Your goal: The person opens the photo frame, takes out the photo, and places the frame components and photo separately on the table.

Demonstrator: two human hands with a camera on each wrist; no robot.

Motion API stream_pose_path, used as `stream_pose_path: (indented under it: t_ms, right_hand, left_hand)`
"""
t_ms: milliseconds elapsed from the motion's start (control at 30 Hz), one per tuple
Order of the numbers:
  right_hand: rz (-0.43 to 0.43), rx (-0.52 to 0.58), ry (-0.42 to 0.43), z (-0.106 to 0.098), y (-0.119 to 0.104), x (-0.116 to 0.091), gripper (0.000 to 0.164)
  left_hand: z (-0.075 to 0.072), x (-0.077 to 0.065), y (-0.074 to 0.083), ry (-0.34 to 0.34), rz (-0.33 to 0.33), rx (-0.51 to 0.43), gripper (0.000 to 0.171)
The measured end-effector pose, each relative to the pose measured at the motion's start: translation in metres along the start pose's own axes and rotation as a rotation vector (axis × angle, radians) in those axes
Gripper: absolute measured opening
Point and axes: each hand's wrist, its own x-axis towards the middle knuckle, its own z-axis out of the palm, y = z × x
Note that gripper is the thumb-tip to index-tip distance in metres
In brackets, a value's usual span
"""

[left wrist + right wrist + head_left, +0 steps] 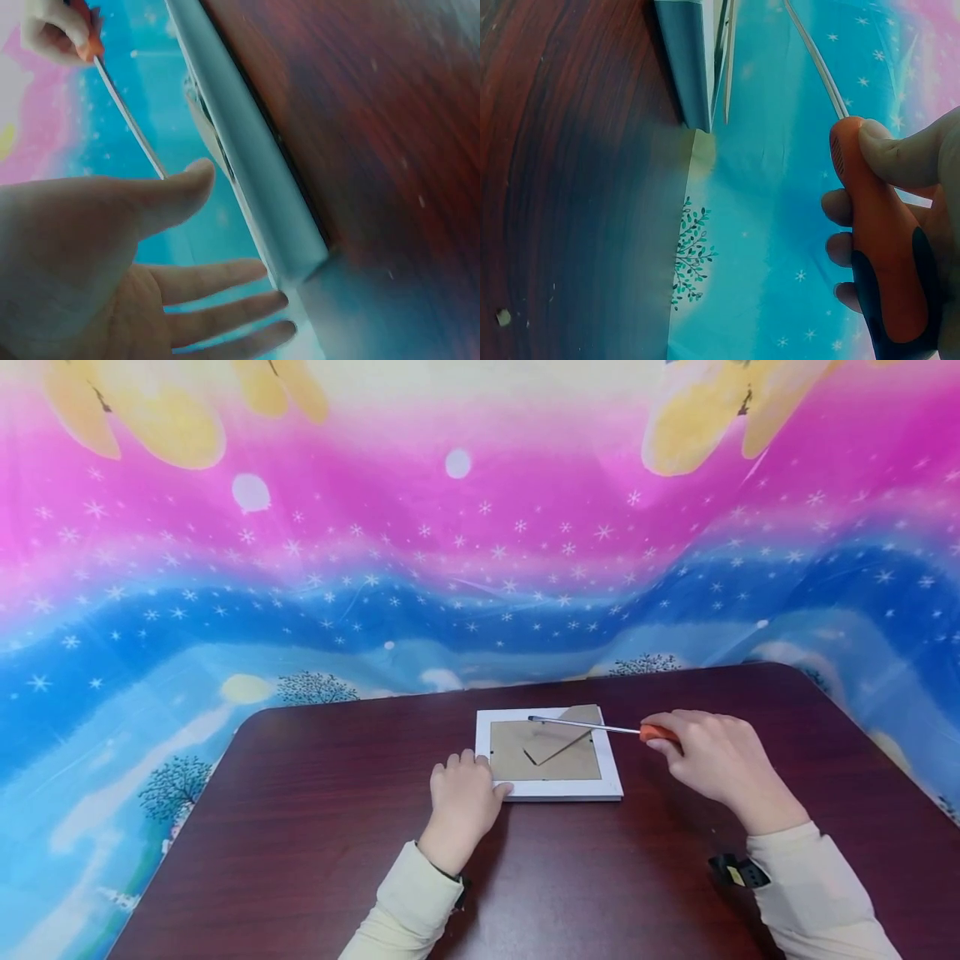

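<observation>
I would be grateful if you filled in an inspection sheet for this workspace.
Surface: dark red-brown table, glossy.
Job's things: white frame lying flat, tan panel inside; orange-and-black screwdriver, its shaft over the panel.
Clutter: small pale bit on the table, right wrist view.
Grips: left hand touches the frame's near left corner; right hand holds the screwdriver.
Cables: nothing seen.
Surroundings: colourful snowflake-patterned backdrop.

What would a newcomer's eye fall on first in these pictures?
Probably the pink and blue backdrop behind the dark table. Next comes the white frame on the table, with the left hand at its near left corner. Then the orange-handled screwdriver, reaching from the right hand over the frame.
</observation>
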Motion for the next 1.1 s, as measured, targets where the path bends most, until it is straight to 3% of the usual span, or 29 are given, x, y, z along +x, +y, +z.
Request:
stream_pose_path:
  t_ms: [233,500,1100]
  right_hand:
    - [0.004,0.001,-0.031,0.002,-0.002,0.002,0.025]
    - [-0.003,0.005,-0.057,0.004,-0.007,0.003,0.024]
    - [-0.019,0.004,-0.057,0.01,-0.012,0.001,0.023]
  left_hand:
    - [0.006,0.01,-0.011,-0.046,-0.016,-0.107,0.07]
    - [0.008,0.014,-0.019,-0.147,0.029,-0.288,0.085]
    - [0.015,0.008,-0.01,-0.105,0.012,-0.251,0.09]
